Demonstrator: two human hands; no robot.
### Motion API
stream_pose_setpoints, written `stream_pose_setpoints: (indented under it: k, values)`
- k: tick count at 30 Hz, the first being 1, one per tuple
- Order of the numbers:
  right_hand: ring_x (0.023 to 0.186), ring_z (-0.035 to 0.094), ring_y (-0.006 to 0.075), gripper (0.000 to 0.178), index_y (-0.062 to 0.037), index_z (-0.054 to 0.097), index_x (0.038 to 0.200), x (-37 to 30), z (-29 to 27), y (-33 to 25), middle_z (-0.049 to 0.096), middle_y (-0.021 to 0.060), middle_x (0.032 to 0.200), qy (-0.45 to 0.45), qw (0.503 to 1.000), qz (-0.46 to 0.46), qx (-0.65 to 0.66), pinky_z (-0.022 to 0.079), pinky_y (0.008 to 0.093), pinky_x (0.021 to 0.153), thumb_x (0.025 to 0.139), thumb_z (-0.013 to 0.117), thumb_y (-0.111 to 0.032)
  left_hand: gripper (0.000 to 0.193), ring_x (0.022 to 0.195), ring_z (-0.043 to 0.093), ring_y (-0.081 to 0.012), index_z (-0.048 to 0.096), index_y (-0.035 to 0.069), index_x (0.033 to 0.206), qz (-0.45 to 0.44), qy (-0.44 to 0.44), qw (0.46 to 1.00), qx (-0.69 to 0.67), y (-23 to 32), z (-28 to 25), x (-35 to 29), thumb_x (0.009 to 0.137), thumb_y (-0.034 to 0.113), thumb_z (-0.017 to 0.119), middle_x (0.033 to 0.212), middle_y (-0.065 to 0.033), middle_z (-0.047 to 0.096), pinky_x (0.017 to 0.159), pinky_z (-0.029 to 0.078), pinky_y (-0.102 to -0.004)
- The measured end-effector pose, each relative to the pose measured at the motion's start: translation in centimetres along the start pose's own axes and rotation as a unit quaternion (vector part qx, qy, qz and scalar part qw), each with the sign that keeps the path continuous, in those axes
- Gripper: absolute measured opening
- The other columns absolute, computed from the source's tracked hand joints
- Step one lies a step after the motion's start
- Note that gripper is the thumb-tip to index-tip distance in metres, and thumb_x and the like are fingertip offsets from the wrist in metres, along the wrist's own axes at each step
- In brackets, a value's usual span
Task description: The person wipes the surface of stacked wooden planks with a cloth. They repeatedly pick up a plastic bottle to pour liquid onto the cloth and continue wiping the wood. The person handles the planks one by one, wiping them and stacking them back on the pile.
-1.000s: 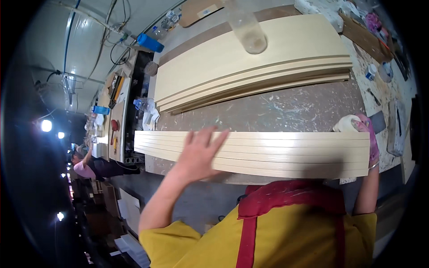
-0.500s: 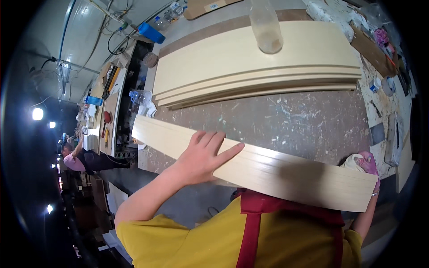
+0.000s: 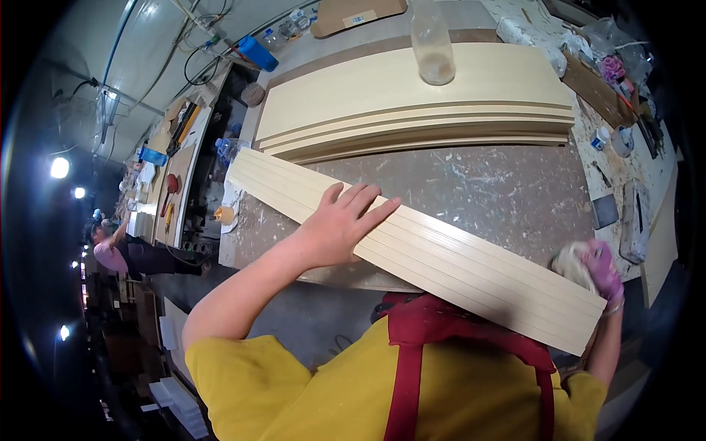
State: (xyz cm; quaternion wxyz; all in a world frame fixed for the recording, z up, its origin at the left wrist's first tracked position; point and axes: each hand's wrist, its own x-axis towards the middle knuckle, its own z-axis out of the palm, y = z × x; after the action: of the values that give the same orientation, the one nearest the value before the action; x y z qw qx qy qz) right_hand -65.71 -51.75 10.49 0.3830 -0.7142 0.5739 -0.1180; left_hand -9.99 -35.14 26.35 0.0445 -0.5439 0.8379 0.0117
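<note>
A long pale wooden board (image 3: 456, 259), scored with thin lengthwise grooves, lies slantwise in front of me, its left end over the bench and its right end close to my body. Bare, my left hand (image 3: 340, 223) grips it left of the middle, palm at the near edge and fingers across toward the far edge. At the board's right end, my right hand (image 3: 604, 272) wears a pink glove and is closed on a bunched whitish rag (image 3: 571, 264), beside the far edge. Motion blurs the rag slightly.
A stack of pale boards (image 3: 353, 92) sits farther back on the stained workbench (image 3: 478, 195), with a cloudy plastic bottle (image 3: 434, 59) on top. Along the right are a small white jar (image 3: 600, 138) and a grey block (image 3: 635, 220). Another person (image 3: 121, 253) works at the far left.
The board's left end has swung away from me, and its grooved face shows more fully. My left hand moved farther out with it. More of my right hand and the rag shows now.
</note>
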Motion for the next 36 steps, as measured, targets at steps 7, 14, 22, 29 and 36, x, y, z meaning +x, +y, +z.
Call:
stream_pose_setpoints:
  k: [7,14,22,29,36]
  values:
    - [0.108,0.054,0.0143,0.035,-0.0023,0.056,0.121,7.1,-0.2,-13.8,0.058,0.0069,0.117,0.127,0.901,-0.161,0.384,0.042,0.0297,0.096,0.098,0.047,-0.027,0.099,0.128,0.038,-0.0355,0.032,0.013,0.143,-0.017,-0.086,0.995,0.035,0.8,-2.0,0.4,0.059,0.029,0.082,0.138,-0.0178,0.036,0.1,0.033,-0.0526]
    - [0.104,0.061,0.0177,0.04,-0.0012,0.051,0.126,9.7,4.1,-14.0,0.059,0.0101,0.121,-0.144,0.782,-0.116,0.595,0.051,0.0314,0.088,0.093,0.055,-0.023,0.077,0.131,0.039,-0.0241,0.041,0.01,0.141,-0.143,-0.012,0.88,-0.453,-3.1,-6.6,5.0,0.074,0.026,0.075,0.138,-0.01,0.048,0.106,0.032,-0.0393]
    - [0.115,0.057,0.0237,0.034,-0.0027,0.046,0.131,12.2,4.8,-11.0,0.056,0.014,0.127,-0.106,0.633,-0.087,0.762,0.047,0.0392,0.098,0.099,0.042,-0.014,0.096,0.133,0.032,-0.0304,0.008,0.01,0.15,-0.245,0.248,0.792,-0.501,-13.7,1.7,23.9,0.082,0.032,0.073,0.149,-0.016,0.027,0.105,0.03,-0.0447]
    - [0.11,0.058,0.0253,0.032,-0.0051,0.054,0.119,8.8,3.8,-12.3,0.059,0.0116,0.119,-0.033,0.69,-0.055,0.721,0.044,0.0421,0.1,0.093,0.052,-0.024,0.067,0.114,0.052,-0.0247,0.039,0.004,0.136,-0.138,0.332,0.736,-0.573,-14.0,5.1,30.6,0.081,0.02,0.074,0.129,-0.0125,0.051,0.094,0.045,-0.0374]
    - [0.105,0.061,0.023,0.026,-0.0069,0.057,0.113,9.5,3.1,-10.0,0.063,0.0103,0.113,0.05,0.666,0.04,0.744,0.047,0.0418,0.096,0.094,0.052,-0.024,0.074,0.108,0.055,-0.0335,0.048,0.008,0.131,0.107,0.201,0.963,-0.143,1.5,-0.8,29.6,0.066,0.017,0.08,0.117,-0.0182,0.056,0.092,0.044,-0.0431]
